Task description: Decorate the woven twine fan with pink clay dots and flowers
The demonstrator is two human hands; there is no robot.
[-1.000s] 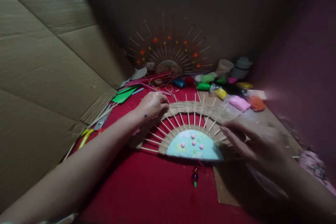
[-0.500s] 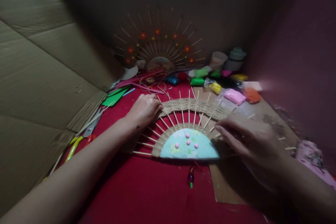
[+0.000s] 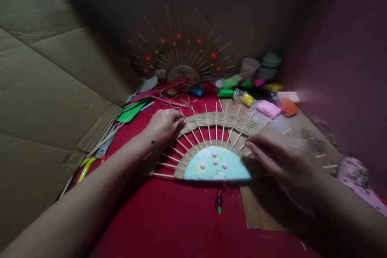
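Note:
A half-round woven fan [image 3: 222, 119] with thin sticks lies before me. At its base is a light blue floral panel [image 3: 193, 173] bearing several small pink balls [image 3: 215, 162]. My left hand [image 3: 165, 124] is closed on the left part of the fan's outer woven band, thumb and fingers together at its edge. My right hand [image 3: 281, 151], slightly blurred, is over the right part of the fan with its fingers closed in a pinch. What is between those fingertips is hidden. A beaded tassel [image 3: 219, 200] hangs below the panel's straight edge.
A second fan [image 3: 183, 73] with red flowers stands at the back wall. Clay packets [image 3: 268, 109], a cup [image 3: 249, 66] and a lidded jar [image 3: 269, 66] are back right. Yellow-handled scissors [image 3: 86, 169] lie left beside cardboard [image 3: 54, 88]. A cardboard sheet [image 3: 256, 213] lies under the fan's right side.
The view has shifted slightly. My left hand's fingers have straightened a little at the woven band. My right hand stays at nearly the same place over the fan.

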